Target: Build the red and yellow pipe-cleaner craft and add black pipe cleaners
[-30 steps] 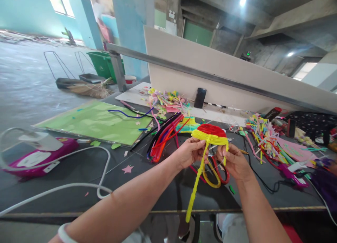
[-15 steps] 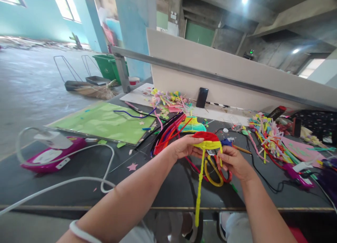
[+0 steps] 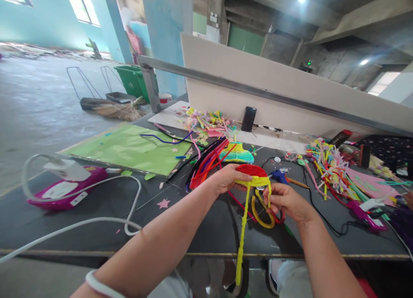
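My left hand (image 3: 232, 178) is closed on a rounded red and yellow pipe-cleaner piece (image 3: 252, 171), thumb on top and fingers beneath. A long yellow pipe cleaner (image 3: 242, 237) hangs down from it past the table's front edge. At the piece's right side, my right hand (image 3: 281, 199) pinches a shorter yellow pipe-cleaner end (image 3: 269, 190). Scissors with yellow and red handles (image 3: 263, 222) lie on the table just below, partly behind the right hand. Behind the piece lies a yellow and turquoise pipe-cleaner shape (image 3: 237, 153).
Red, purple and black pipe cleaners (image 3: 206, 162) lie left of the hands. A blue glue gun (image 3: 279, 176) is to the right. A green sheet (image 3: 135, 149), a magenta power strip (image 3: 67, 190) with a white cable and a propped phone (image 3: 248, 119) are also on the table.
My right hand has shifted slightly down and left with the short yellow end. The hanging yellow strand has swung a little left. My left hand keeps its hold.
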Motion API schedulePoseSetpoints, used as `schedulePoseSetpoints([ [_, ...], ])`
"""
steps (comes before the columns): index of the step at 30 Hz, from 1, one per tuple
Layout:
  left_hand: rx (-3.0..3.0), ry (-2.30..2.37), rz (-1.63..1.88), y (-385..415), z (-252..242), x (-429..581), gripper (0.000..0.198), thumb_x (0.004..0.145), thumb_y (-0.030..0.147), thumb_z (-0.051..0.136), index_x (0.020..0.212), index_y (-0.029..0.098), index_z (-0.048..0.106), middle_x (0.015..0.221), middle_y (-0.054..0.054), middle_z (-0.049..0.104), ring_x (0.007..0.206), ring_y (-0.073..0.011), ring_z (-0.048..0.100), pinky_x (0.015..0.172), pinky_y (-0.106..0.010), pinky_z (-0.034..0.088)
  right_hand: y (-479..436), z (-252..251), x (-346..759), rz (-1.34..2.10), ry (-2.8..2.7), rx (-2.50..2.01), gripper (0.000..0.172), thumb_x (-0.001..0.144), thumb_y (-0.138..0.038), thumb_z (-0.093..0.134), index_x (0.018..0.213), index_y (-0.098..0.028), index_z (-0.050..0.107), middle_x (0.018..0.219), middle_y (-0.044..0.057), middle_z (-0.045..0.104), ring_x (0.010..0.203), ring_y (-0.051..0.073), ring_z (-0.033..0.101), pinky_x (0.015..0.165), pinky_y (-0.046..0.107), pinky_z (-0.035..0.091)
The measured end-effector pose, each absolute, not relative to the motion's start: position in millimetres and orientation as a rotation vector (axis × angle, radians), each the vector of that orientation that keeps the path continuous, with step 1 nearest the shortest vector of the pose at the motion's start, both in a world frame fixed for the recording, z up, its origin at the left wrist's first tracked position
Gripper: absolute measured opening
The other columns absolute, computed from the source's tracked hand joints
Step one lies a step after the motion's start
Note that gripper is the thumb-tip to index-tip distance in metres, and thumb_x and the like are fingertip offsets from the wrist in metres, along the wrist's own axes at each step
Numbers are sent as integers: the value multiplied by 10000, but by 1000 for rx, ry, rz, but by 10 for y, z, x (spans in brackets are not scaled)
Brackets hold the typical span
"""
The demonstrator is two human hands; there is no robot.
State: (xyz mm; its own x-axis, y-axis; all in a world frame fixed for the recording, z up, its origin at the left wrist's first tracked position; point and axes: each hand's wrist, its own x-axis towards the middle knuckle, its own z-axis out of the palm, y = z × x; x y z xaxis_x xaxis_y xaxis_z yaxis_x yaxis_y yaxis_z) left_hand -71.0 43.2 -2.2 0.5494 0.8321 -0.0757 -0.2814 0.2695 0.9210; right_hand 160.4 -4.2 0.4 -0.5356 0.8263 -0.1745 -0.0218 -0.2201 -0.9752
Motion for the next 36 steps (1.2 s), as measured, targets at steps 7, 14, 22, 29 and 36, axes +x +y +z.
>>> schedulePoseSetpoints([
  [7,1028,557,695,444,-53,-744,402,647,246,770,1011,117,659,1001,-168,689,723,-221,695,599,-284,573,-51,9,1620,1773,-1467,-1054,227,654,-247,767,818,-156,639,633,-47,556,483,48,493,678,325,542],
  [14,934,654,830,518,-45,-767,358,669,240,754,987,127,636,971,-147,700,749,-246,700,593,-303,583,42,39,1897,1173,-1500,-1494,321,734,-359,644,1003,-191,600,823,7,626,547,97,553,600,276,488],
  [22,909,737,872,551,-54,-776,306,665,220,740,934,106,647,944,-137,702,714,-238,698,565,-285,578,-116,-260,1472,363,-2194,-1815,399,687,-289,658,1069,-203,578,965,82,615,865,219,588,743,312,416],
  [29,902,636,872,519,-40,-773,331,682,238,731,979,130,633,972,-132,699,767,-252,698,612,-311,582,59,-179,1682,997,-1737,-1732,596,672,-243,660,1216,-217,418,698,-31,562,578,127,537,538,235,394],
  [36,853,615,984,553,-42,-780,267,694,196,687,939,102,637,908,-151,703,750,-250,697,655,-342,577,-118,149,1861,1500,-1336,-1203,368,738,-369,669,1022,-199,506,539,-78,412,397,58,358,388,193,309],
])
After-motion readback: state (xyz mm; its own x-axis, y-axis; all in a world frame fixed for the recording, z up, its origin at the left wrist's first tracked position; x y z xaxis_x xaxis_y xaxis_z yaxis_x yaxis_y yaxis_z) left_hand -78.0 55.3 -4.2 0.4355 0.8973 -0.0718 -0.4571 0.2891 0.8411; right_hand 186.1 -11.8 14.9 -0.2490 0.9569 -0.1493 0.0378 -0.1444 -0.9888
